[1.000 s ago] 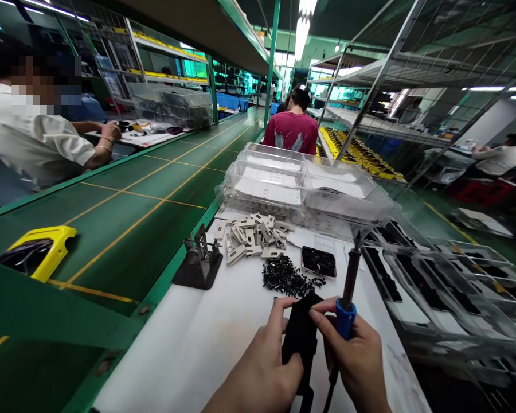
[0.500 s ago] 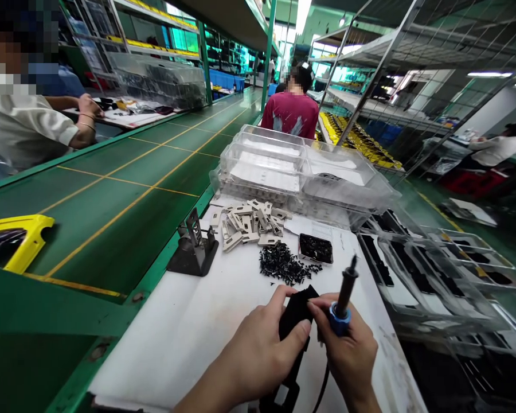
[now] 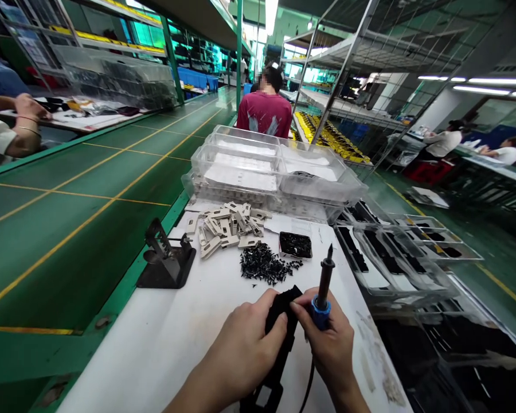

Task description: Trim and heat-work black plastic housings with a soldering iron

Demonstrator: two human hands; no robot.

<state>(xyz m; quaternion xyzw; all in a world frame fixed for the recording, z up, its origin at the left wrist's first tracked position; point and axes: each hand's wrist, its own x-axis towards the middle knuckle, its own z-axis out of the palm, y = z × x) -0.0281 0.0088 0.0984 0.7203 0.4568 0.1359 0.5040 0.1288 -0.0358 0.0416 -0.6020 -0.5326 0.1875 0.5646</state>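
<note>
Black part [image 3: 277, 310] is held between both hands, low in view over the white work surface [image 3: 155, 344], upper end pointing away from the wearer; whether it touches the surface, can't tell. For good handling: firm, even grip from the left hand [image 3: 247, 341] so the part doesn't twist, light fingertip work from the right at the edge, no heavy squeezing. Main risk, I'd judge, is the soldering iron [image 3: 324, 287]: tip is bare and possibly hot (heat can't be seen), so it's best pointed up and away from the left fingers and part, with the cable [image 3: 311, 381] hanging free. Loose small black pieces [image 3: 264, 264] lie just beyond the part's upper end; worth not brushing them. Pose: left hand comes in from lower left, thumb on the near face, index finger round the far left edge, clamped on the part; other left fingers hidden. Right hand [image 3: 333, 338] comes in from lower right, thumb and index together at the part's upper right edge, iron tucked upright in the same hand by its blue collar; remaining right fingers curled, exact grip unclear. Wrists look fairly straight, both hands close together.
</note>
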